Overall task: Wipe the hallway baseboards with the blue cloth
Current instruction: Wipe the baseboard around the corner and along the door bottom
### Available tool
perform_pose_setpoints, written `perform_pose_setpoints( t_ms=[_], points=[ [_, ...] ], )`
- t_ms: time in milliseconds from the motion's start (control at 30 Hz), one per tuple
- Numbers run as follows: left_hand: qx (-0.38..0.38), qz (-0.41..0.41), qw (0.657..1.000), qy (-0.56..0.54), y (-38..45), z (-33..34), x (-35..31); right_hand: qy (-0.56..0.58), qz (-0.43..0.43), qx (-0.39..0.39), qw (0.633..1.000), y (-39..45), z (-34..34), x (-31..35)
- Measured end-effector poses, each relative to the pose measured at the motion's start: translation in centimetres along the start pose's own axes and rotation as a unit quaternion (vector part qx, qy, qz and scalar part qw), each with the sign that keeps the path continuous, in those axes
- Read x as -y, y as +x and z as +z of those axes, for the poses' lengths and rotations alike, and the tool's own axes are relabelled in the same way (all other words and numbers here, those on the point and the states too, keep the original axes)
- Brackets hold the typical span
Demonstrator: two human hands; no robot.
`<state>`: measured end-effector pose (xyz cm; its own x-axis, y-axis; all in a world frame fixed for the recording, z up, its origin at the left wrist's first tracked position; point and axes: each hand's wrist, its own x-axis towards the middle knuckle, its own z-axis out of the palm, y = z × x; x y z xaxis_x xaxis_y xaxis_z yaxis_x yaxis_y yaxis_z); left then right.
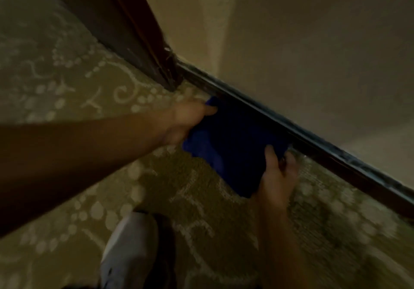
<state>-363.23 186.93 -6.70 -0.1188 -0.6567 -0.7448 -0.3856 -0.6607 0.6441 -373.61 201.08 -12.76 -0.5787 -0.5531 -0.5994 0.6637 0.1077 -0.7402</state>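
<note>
1. The blue cloth (233, 145) is held flat against the dark baseboard (313, 140), just right of the door frame (143, 35).
2. Its opposite ends are gripped by the left hand (188, 120) and right hand (277, 179).
3. Patterned carpet (67, 75) lies below.

Both hands grip the blue cloth (230, 145), left hand (186, 120) at its far end, right hand (276, 176) nearer, the dark baseboard (302, 136) just beyond their fingers.
</note>
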Motion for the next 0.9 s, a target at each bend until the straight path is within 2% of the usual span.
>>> perform_pose_setpoints(
  t_ms=[167,400,600,733,800,900],
  points=[
    [0.029,-0.03,0.995,-0.09,3.2,1.1,3.0,0.038,-0.005,-0.021,0.999,1.8,0.5,0.2],
    [0.055,-0.028,0.995,-0.083,5.9,1.1,3.2,0.05,0.051,-0.1,0.992,1.8,1.0,-0.3],
    [0.086,-0.019,0.987,-0.134,6.4,0.9,2.6,0.042,0.055,-0.104,0.992,1.7,3.0,0.4],
    [0.067,0.071,0.976,-0.197,6.9,-1.2,1.7,0.07,0.024,-0.06,0.995,1.9,5.5,1.1],
    [0.056,0.075,0.975,-0.203,7.9,-2.2,1.7,0.07,0.022,-0.056,0.996,1.9,6.9,0.2],
    [0.02,0.033,0.981,-0.188,9.6,-2.9,2.1,0.054,0.069,-0.073,0.993,2.6,8.0,-1.7]
  ],
)
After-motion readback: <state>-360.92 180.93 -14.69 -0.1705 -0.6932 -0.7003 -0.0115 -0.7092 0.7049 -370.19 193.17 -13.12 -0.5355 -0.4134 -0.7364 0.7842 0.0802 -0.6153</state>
